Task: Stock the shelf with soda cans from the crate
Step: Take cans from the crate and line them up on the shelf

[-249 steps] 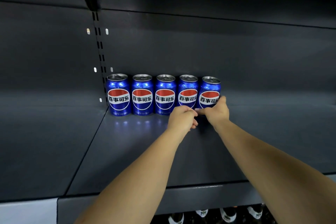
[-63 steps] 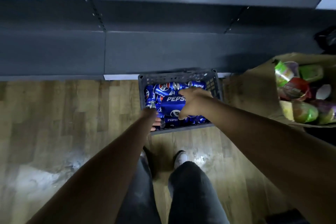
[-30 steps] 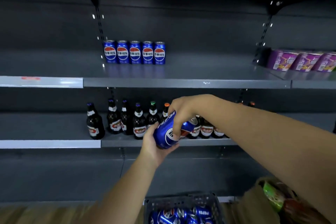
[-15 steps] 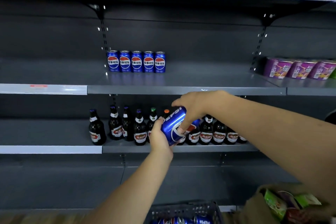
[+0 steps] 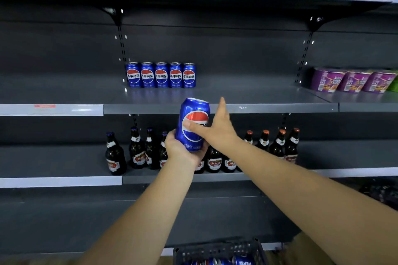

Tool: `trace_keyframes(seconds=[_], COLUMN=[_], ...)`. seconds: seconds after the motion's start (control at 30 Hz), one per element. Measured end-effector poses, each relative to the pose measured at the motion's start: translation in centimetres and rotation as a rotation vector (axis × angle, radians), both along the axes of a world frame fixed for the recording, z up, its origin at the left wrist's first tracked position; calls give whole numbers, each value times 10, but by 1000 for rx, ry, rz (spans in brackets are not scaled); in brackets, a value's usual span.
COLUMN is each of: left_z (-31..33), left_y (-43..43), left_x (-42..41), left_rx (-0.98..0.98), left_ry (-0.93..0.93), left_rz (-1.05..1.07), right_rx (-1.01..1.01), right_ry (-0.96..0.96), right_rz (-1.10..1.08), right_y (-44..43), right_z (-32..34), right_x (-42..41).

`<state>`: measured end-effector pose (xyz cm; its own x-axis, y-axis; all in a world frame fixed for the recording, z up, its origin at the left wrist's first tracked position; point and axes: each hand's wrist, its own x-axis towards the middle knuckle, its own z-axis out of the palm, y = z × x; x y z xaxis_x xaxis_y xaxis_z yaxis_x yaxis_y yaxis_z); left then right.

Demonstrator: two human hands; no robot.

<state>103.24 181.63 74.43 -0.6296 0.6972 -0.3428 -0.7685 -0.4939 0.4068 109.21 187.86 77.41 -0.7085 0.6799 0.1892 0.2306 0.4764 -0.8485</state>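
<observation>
Soda can (image 5: 193, 107) is upright in mid-air at the shelf (image 5: 258, 97) front edge, left hand (image 5: 181, 150) curled round its base, right hand (image 5: 217, 131) straight-fingered with thumb on label; likely full, heavyish, slick, dentable, so grip mid-wall.

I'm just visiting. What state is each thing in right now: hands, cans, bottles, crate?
held can, upright, lifted in front of the shelf edge, not shelved yet
left hand, grips the held can's base
right hand, fingers straight, thumb touching the can's front
shelf cans, five upright in a row, labels forward
beer bottles, upright, capped
crate, holds cans lying sideways
</observation>
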Motion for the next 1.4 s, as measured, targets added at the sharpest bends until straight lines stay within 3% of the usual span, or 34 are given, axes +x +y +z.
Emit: trace_keyframes(seconds=[0.07,0.27,0.63,0.9,1.4], left_z=[3,3,-14,-6,5], left_y=[-2,-11,-25,10,77], left_x=[-7,-28,-79,-101,-109], left_rx=[10,28,-78,-208,-419], left_ry=[19,16,11,60,295], left_rz=[-10,-29,-150,4,231], right_rx=[-137,-234,59,-31,151], right_ry=[17,115,-15,39,136], right_rz=[98,225,29,85,58], right_y=[-4,-14,-33,-4,78], right_z=[-11,-25,-29,-19,-11], right_x=[-5,-21,-70,-85,-90])
